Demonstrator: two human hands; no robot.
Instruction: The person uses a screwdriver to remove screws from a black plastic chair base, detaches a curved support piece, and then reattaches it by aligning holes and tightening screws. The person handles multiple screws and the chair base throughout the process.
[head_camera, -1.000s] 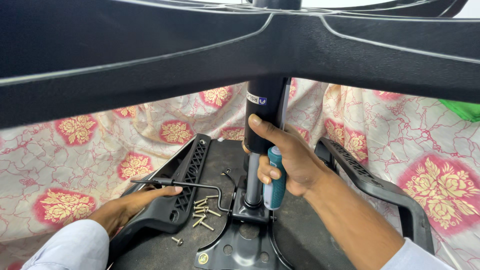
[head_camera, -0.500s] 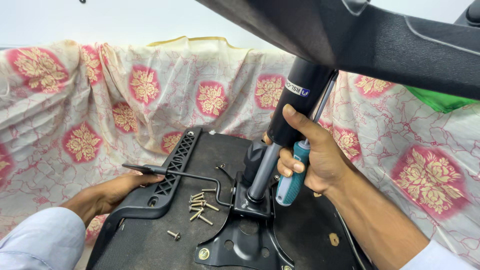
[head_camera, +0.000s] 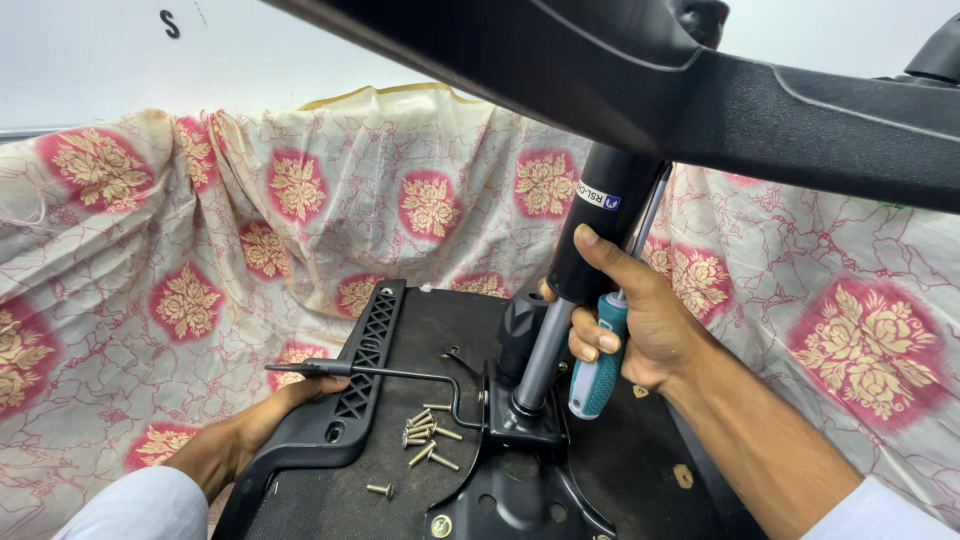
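An upturned office chair seat (head_camera: 450, 330) lies on a flowered cloth. A black gas-lift cylinder (head_camera: 600, 225) rises from its metal mechanism plate (head_camera: 505, 470) up to the black star base (head_camera: 700, 80) overhead. My right hand (head_camera: 640, 320) wraps around the cylinder's lower end and also holds a teal-and-white-handled screwdriver (head_camera: 600, 365), its shaft pointing up beside the cylinder. My left hand (head_camera: 265, 415) rests at the left black armrest (head_camera: 355, 390), just under the thin adjustment lever (head_camera: 390, 375). Several loose screws (head_camera: 425, 435) lie on the seat underside.
The cream cloth with red and gold flowers (head_camera: 200, 260) covers the surface all around and hangs up behind. A white wall (head_camera: 100, 60) stands at the back. The star base's arms (head_camera: 850, 110) span the top of the view.
The view has tilted up and shifted, so the star base now sits higher in frame. Both hands keep their holds on cylinder, screwdriver and armrest.
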